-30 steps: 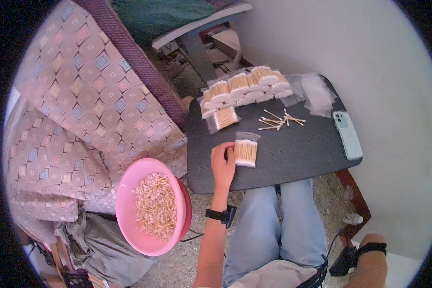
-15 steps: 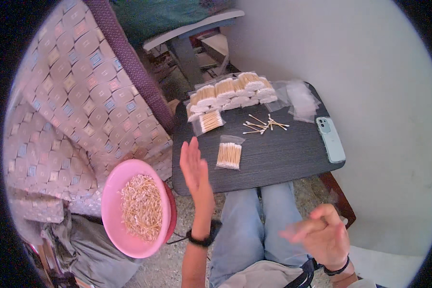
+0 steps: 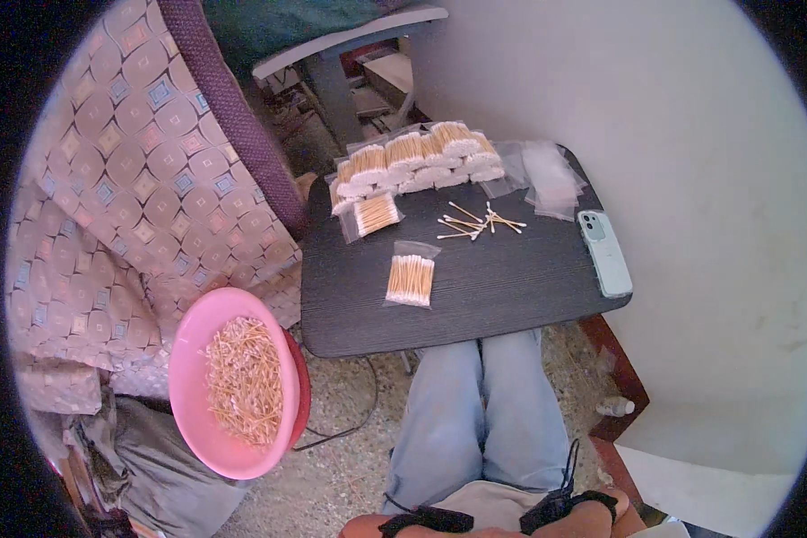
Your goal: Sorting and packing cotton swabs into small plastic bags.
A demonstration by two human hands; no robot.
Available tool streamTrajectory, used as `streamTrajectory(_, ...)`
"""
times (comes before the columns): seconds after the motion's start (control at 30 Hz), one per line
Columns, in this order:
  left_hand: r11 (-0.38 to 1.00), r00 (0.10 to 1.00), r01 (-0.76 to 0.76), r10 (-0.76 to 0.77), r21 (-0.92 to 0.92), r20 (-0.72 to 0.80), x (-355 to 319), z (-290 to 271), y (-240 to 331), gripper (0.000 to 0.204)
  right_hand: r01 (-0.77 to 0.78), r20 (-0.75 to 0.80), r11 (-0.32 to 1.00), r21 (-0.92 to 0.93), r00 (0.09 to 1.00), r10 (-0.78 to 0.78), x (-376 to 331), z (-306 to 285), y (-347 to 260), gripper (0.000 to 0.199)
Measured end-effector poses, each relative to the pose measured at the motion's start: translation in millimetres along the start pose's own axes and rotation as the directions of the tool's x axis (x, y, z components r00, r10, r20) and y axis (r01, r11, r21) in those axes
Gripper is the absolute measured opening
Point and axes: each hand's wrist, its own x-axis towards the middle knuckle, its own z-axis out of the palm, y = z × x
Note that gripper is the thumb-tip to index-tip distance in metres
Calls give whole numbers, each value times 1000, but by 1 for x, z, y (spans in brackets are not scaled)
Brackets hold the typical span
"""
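Note:
Both my arms are drawn back to the lower edge of the view, near my lap. Black bands circle my left wrist [image 3: 363,527] and my right wrist [image 3: 590,520]; the fingers of both hands are hidden. On the dark table [image 3: 511,291] ahead lies a clear bag of cotton swabs [image 3: 411,280]. Farther back to its left is another swab bag [image 3: 377,215]. Loose cotton swabs [image 3: 480,224] lie scattered mid-table. Behind them, filled swab bags [image 3: 412,157] are stacked in a heap.
Flat clear plastic bags [image 3: 551,179] and a pale green phone [image 3: 605,254] occupy the table's right side. A pink basin [image 3: 188,386] full of loose swabs stands at the left beside patterned fabric [image 3: 143,179]. A wall [image 3: 690,224] bounds the right.
Both hands have withdrawn from above the table's front edge and my lap down to the lower edge. The view has shifted slightly; the bags and loose swabs keep their places on the table.

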Motion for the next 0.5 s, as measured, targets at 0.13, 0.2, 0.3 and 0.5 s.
streamTrajectory(0.13, 958, 977, 160, -188, 237, 101, -54, -16, 14, 48, -9, -43, 999, 33, 999, 11, -12, 0, 0, 27)
streamTrajectory(0.2, 737, 945, 157, 81, 657, -317, 28, -42, 10, 55, -40, -103, 999, -8, 994, 39, -18, -4, 1, 26)
streamTrajectory(0.3, 890, 864, 73, 170, 451, -474, 89, -26, -3, 54, -73, -163, 995, -64, 985, 62, -19, 1, 2, 25)
streamTrajectory(0.5, 965, 933, 45, 51, 258, -355, 104, 8, 9, 37, -63, -174, 996, -62, 983, 51, -26, -2, 5, 23)
